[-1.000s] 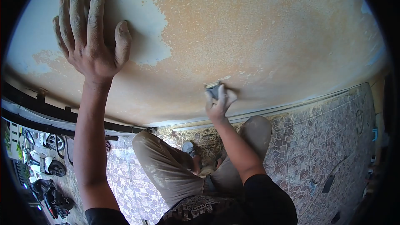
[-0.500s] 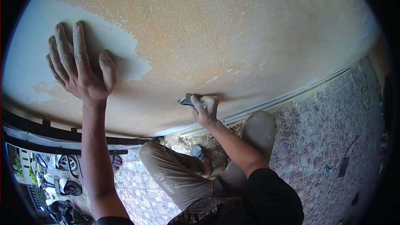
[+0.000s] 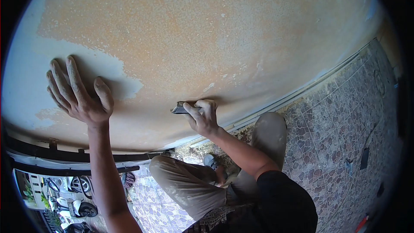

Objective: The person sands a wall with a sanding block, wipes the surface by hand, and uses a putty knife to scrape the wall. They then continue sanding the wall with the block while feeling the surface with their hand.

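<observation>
My left hand (image 3: 88, 105) rests flat on the wall (image 3: 181, 39), fingers spread, over a pale patch beside the worn orange paint. Its fingers are dusty, and it holds nothing. Lower on the wall, near its base, my right hand (image 3: 205, 118) grips a small dark flat piece that looks like folded sandpaper (image 3: 179, 108). The thumb and bent fingers close around this piece, and its outer end sticks out to the left. It is against or very close to the wall; the exact contact is hidden.
My bent knees (image 3: 269, 133) are close to the wall. Dust lies on the stone-patterned floor (image 3: 315, 133) along the wall base. A dark rail (image 3: 64, 166) runs at lower left, with a parked motorbike (image 3: 71, 207) beyond. A dark flat object (image 3: 365, 159) lies on the floor at right.
The camera view has shifted, so the wall patches appear lower and further left. Both hands stay at about the same places on the wall, and the right keeps its grip.
</observation>
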Tool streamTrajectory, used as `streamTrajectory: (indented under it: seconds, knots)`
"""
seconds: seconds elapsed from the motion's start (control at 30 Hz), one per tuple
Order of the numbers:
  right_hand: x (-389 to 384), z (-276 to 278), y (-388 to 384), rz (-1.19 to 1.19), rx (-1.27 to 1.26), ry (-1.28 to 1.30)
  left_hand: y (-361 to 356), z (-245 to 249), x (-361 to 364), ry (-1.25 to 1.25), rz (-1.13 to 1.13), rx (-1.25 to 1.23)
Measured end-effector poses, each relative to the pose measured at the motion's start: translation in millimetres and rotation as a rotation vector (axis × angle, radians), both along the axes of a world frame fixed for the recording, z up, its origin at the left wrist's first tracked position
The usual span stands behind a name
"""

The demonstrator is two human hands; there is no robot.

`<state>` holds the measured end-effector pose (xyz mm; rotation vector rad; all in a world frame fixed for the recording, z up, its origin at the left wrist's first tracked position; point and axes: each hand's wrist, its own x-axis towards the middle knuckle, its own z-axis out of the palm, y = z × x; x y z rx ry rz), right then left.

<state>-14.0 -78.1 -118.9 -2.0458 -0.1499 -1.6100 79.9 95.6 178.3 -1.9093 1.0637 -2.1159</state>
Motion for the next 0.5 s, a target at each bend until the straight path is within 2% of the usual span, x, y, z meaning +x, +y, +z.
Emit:
streamTrajectory:
  seconds: [0.03,0.1,0.17,0.27,0.3,0.33,0.4,0.43,0.5]
  knots:
    - [-3.1,26.2,-8.3,-0.009,-0.026,-0.011,0.6,-2.6,0.7,0.006,0.017,-0.005]
    - [3.3,59.7,-37.5,-0.098,0.288,-0.148,2.2,-6.7,1.0,0.012,0.035,0.009]
    - [-2.3,83.1,-75.6,-0.180,0.558,-0.165,-0.1,-5.8,1.9,-0.005,0.018,0.011]
    - [16.7,40.7,-62.6,-0.214,0.652,-0.255,-1.3,-5.8,2.3,-0.018,0.022,0.007]
    - [12.7,21.6,-43.3,-0.303,0.361,-0.155,-0.3,-5.8,1.6,-0.016,0.029,0.010]
    - [17.4,-14.6,-15.8,-0.151,0.300,-0.140,0.7,-6.2,1.2,-0.021,0.026,0.008]
    - [-2.0,-19.6,8.1,0.015,0.025,0.043,1.9,-7.3,0.9,0.015,0.035,0.006]
    - [-2.6,-15.7,10.9,-0.024,0.011,0.063,1.6,-7.1,1.1,0.007,0.030,0.015]
    - [8.3,6.7,-12.1,-0.080,0.156,-0.087,3.3,-8.2,-0.9,0.025,0.057,0.027]
